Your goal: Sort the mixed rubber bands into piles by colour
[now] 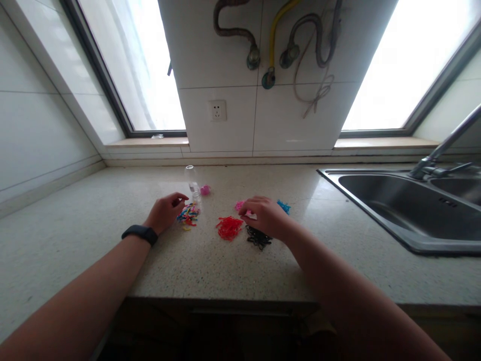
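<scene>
Grip on L hand (pixel 165 209): fingers curled in w/ tips close to each other, but from my end I can't tell if they're pressed together or pinching a small pc. It's right at the L edge of the mixed multicolor pile (pixel 189 215), partly over it in view. Grip on R hand (pixel 266 215): fingers & thumb bent down, tips between the pink pile (pixel 238 205) and the red pile (pixel 229 228); can't tell whether they're shut on anything, too small on my feed. R hand partly covers the pink pile and the top of the black pile (pixel 258 238). All piles = small thin pcs, loose on the speckled surface (pixel 210 268). Red sits approx mid, to the R of the mixed pile; black just R of red; blue pile (pixel 283 206) is farther back, on the far side of my R wrist. Behind the mixed pile I've got a clear bottle (pixel 191 180), w/ a small pink round item (pixel 205 190) just to its R. Dark wristband (pixel 140 233) on my L wrist. Steel sink (pixel 398 208) & faucet (pixel 432 163) off to the R, well apart from the piles. Tiled back wall (pixel 225 138) has a socket (pixel 218 111), w/ hoses (pixel 315 30) above.
</scene>
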`<state>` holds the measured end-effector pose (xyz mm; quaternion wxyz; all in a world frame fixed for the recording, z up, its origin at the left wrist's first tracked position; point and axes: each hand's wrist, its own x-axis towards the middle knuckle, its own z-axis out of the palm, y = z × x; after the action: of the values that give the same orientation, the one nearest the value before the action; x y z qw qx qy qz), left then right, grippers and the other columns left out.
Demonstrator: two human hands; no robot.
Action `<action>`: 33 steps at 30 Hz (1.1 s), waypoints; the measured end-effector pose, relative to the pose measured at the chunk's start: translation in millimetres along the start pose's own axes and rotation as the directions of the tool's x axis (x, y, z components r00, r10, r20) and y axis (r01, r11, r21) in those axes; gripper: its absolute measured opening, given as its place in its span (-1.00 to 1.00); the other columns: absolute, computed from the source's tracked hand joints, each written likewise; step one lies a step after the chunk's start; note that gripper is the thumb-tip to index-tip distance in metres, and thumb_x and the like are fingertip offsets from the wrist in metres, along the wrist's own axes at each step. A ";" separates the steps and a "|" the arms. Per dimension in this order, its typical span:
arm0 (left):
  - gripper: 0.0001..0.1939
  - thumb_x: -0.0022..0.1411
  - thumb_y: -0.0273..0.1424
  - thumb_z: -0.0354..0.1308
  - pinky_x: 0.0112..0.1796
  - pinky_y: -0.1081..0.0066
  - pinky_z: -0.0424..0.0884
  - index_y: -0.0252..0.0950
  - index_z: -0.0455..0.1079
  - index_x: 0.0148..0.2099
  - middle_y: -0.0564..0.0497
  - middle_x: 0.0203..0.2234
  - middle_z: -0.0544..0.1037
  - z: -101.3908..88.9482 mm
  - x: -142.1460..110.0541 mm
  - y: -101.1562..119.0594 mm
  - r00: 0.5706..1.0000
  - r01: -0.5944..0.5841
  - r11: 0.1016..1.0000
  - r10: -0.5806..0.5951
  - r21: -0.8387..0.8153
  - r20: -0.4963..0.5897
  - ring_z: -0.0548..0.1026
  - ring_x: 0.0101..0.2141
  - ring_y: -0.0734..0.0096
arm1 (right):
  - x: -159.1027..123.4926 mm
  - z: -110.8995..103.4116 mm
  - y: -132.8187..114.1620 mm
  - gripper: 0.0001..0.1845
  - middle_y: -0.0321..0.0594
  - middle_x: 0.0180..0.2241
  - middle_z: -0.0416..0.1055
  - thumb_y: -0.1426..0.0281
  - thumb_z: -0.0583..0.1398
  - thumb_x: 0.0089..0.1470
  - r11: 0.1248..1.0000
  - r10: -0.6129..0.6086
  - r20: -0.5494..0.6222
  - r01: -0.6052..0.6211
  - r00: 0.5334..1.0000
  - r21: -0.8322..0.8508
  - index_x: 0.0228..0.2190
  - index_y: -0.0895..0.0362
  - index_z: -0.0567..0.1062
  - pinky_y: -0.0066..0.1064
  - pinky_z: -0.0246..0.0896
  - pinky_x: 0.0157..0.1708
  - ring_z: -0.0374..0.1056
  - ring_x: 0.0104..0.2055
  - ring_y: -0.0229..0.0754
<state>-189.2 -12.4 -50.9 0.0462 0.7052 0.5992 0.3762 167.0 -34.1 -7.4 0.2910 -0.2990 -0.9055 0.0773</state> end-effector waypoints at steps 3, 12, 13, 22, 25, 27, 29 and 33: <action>-0.69 0.21 -0.26 0.07 -0.47 0.47 0.23 -0.30 0.53 -0.15 0.11 -0.62 0.40 -2.5 0.2 0.2 1.000 0.010 0.999 -0.010 -0.032 -0.009 0.35 -0.56 0.45 | -1.7 -11.0 -0.8 -0.87 -0.25 -0.43 0.47 0.34 0.20 0.15 0.953 0.212 -0.178 -0.163 0.961 0.255 -0.31 0.12 0.54 -0.39 0.19 -0.32 0.31 -0.38 -0.26; -0.65 0.19 -0.28 0.03 -0.43 0.45 0.30 -0.34 0.52 -0.11 0.05 -0.57 0.49 -7.1 3.6 -3.6 0.997 0.070 0.991 -0.074 -0.110 -0.036 0.44 -0.52 0.39 | 3.3 -83.4 3.2 -0.82 -0.20 -0.39 0.50 0.31 0.21 0.08 0.902 0.327 -0.339 -0.185 0.882 0.390 -0.32 0.14 0.54 -0.41 0.14 -0.47 0.24 -0.44 -0.30; -0.65 0.20 -0.27 0.03 -0.43 0.45 0.30 -0.34 0.52 -0.11 0.05 -0.57 0.49 -6.7 3.9 -4.1 0.996 0.073 0.992 -0.077 -0.105 -0.033 0.43 -0.52 0.39 | -0.8 -86.2 15.9 -0.81 -0.19 -0.38 0.50 0.30 0.22 0.07 0.903 0.341 -0.344 -0.203 0.875 0.378 -0.32 0.15 0.54 -0.40 0.15 -0.46 0.24 -0.44 -0.29; -0.54 0.26 -0.15 -0.04 -0.43 0.42 0.27 -0.36 0.55 -0.14 0.00 -0.49 0.54 -7.1 10.9 -12.9 0.985 0.174 0.982 -0.174 -0.067 0.010 0.42 -0.49 0.36 | -72.9 -59.2 151.8 -0.63 -0.19 -0.45 0.46 0.17 0.22 -0.05 0.631 0.771 -0.332 -0.585 0.543 0.510 -0.29 0.20 0.56 -0.42 0.06 -0.56 0.16 -0.55 -0.31; -0.50 0.23 -0.08 -0.03 -0.44 0.42 0.27 -0.35 0.56 -0.15 -0.01 -0.46 0.57 -9.0 13.4 -19.6 0.974 0.220 0.973 -0.216 -0.066 0.069 0.43 -0.50 0.35 | -75.9 -56.6 161.6 -0.60 -0.20 -0.45 0.46 0.14 0.21 -0.05 0.630 0.772 -0.317 -0.598 0.551 0.496 -0.27 0.18 0.57 -0.42 0.00 -0.59 0.12 -0.57 -0.32; -0.51 0.19 -0.04 0.03 -0.40 0.42 0.31 -0.34 0.57 -0.18 -0.03 -0.44 0.59 -10.8 13.5 -21.5 0.972 0.208 0.977 -0.201 -0.050 0.120 0.47 -0.45 0.31 | -74.2 -56.2 162.5 -0.59 -0.20 -0.46 0.46 0.13 0.20 -0.04 0.645 0.760 -0.296 -0.616 0.579 0.452 -0.28 0.18 0.58 -0.42 0.00 -0.60 0.11 -0.58 -0.32; -0.53 0.15 -0.04 0.09 -0.35 0.40 0.33 -0.32 0.58 -0.20 -0.05 -0.42 0.62 -13.1 12.6 -20.1 0.973 0.175 0.984 -0.170 -0.017 0.155 0.51 -0.39 0.27 | -73.0 -55.9 162.7 -0.59 -0.19 -0.45 0.47 0.13 0.20 -0.03 0.658 0.750 -0.285 -0.627 0.597 0.418 -0.28 0.17 0.59 -0.42 0.00 -0.59 0.12 -0.57 -0.31; -0.59 0.10 -0.08 0.15 -0.35 0.38 0.33 -0.27 0.61 -0.20 -0.06 -0.41 0.64 -17.6 9.3 -11.5 0.971 0.123 0.989 -0.138 0.087 0.195 0.53 -0.37 0.23 | -73.1 -55.0 164.2 -0.60 -0.19 -0.44 0.49 0.13 0.18 -0.02 0.658 0.751 -0.272 -0.648 0.602 0.383 -0.29 0.16 0.60 -0.41 0.00 -0.57 0.13 -0.57 -0.30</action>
<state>-208.8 -7.8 -39.9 0.1048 0.7000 0.6500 0.2767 327.7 53.9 -49.1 0.4530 -0.6026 -0.6144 0.2327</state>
